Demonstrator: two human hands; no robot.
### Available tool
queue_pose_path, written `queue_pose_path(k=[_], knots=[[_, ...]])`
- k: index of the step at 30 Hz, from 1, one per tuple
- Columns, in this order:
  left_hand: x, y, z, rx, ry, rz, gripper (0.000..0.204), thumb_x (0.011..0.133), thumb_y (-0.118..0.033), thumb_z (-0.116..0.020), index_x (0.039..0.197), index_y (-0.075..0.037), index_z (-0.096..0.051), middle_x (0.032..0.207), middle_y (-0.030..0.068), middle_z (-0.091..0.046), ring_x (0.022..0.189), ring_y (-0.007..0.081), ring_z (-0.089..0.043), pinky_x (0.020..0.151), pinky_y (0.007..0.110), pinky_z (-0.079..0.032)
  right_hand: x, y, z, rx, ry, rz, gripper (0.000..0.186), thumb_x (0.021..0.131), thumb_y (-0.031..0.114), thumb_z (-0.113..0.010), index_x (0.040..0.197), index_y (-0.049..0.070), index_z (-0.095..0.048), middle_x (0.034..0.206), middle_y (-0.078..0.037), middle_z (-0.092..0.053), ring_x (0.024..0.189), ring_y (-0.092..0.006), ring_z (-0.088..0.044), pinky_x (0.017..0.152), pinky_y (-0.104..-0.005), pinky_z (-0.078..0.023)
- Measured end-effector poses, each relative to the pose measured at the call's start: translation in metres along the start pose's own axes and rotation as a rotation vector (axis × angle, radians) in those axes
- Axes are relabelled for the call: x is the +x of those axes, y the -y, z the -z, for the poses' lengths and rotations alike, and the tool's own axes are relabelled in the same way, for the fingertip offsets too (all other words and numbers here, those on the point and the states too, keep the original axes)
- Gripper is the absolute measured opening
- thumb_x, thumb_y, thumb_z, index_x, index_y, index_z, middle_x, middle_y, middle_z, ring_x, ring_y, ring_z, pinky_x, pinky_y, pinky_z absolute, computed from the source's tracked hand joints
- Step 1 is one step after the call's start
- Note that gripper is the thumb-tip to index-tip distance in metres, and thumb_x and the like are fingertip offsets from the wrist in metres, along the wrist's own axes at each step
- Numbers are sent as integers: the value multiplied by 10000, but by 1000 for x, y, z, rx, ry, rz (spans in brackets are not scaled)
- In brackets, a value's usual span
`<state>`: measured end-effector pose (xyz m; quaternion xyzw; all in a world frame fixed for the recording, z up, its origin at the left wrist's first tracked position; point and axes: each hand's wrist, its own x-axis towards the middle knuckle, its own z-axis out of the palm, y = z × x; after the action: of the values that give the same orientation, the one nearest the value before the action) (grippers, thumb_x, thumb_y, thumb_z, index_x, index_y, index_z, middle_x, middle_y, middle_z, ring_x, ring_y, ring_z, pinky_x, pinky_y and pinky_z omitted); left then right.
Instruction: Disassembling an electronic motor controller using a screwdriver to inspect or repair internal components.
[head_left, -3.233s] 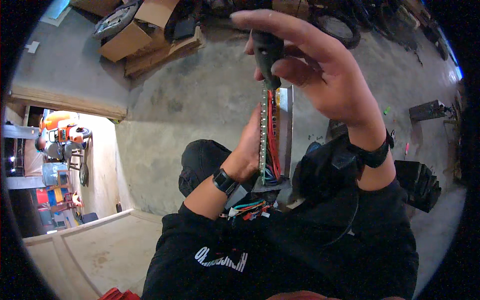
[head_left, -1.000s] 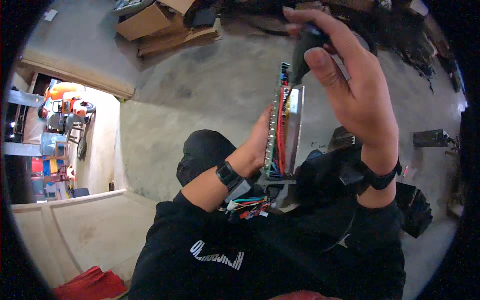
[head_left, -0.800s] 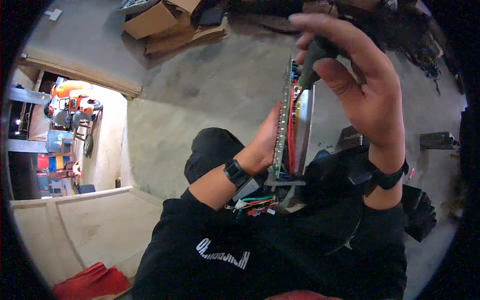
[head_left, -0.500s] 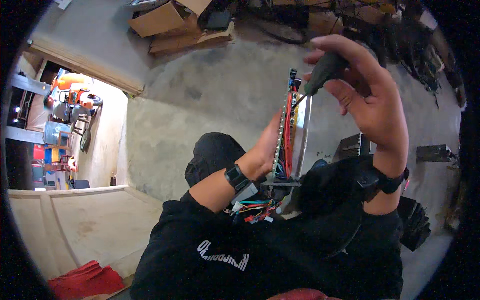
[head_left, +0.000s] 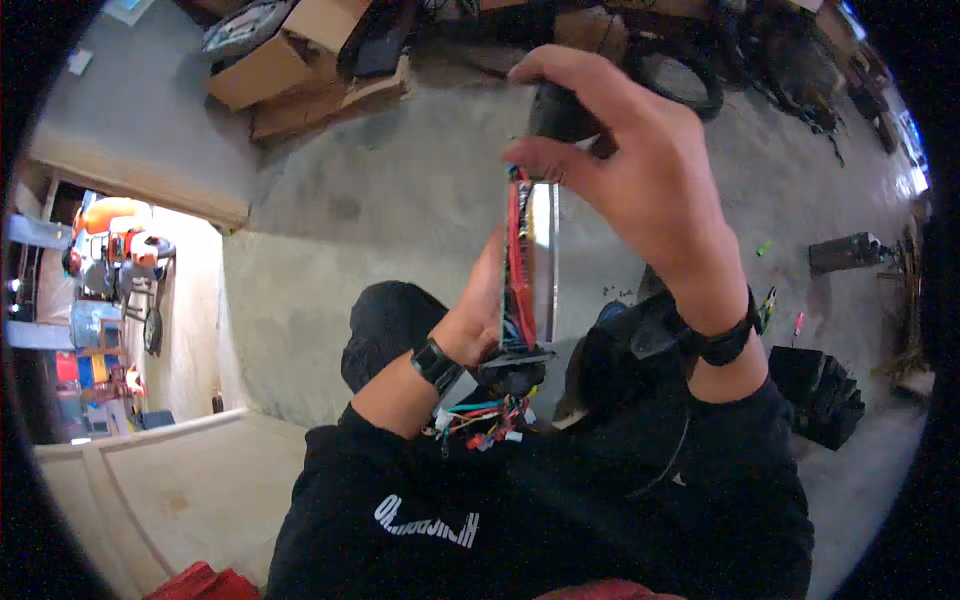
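Observation:
My left hand [head_left: 470, 310] grips an open electronic module [head_left: 520, 270] from its left side; it stands lengthwise, with red wires, a circuit board and a silver metal plate. Bundled coloured connector leads [head_left: 490, 420] hang from its lower end. My right hand [head_left: 650, 180] is closed around a dark screwdriver handle [head_left: 555, 110] above the module's upper end, thumb beside the board; the screwdriver's tip is hidden.
Cardboard boxes [head_left: 260, 70] and black tyres [head_left: 680, 80] lie along the far wall. A finned metal block [head_left: 840, 255], pliers [head_left: 765, 310] and black objects [head_left: 810, 390] lie on the right. An orange scooter [head_left: 115, 220] shows through the left doorway; red cloth [head_left: 205, 585] lies bottom left.
Since half a second ago my right hand and the screwdriver have moved left and up, and its shaft has gone out of sight. The module and my left hand appear further left.

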<state>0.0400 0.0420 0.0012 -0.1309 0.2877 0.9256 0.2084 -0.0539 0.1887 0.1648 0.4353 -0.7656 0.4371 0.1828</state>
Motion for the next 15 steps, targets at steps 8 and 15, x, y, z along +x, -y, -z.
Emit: queue_pose_path(k=[8, 15], knots=[[-2, 4, 11, -93, -67, 20, 410, 938, -468, -430, 927, -76, -551, 767, 74, -562, 684, 212, -567, 622, 313, -487, 2, 1, 8, 294, 117, 57, 467, 816, 131, -658, 1254, 81, -504, 1049, -183, -625, 894, -400, -586, 778, -425, -486], [-11, -4, -35, 205, -326, 120, 560, 931, -598, -379, 995, -74, -563, 810, 89, -605, 684, 196, -585, 620, 310, -498, 4, -9, -2, 194, -28, 154, 481, 680, 135, -797, 1135, 135, -643, 1118, -23, -645, 884, -201, -607, 716, -303, -505]])
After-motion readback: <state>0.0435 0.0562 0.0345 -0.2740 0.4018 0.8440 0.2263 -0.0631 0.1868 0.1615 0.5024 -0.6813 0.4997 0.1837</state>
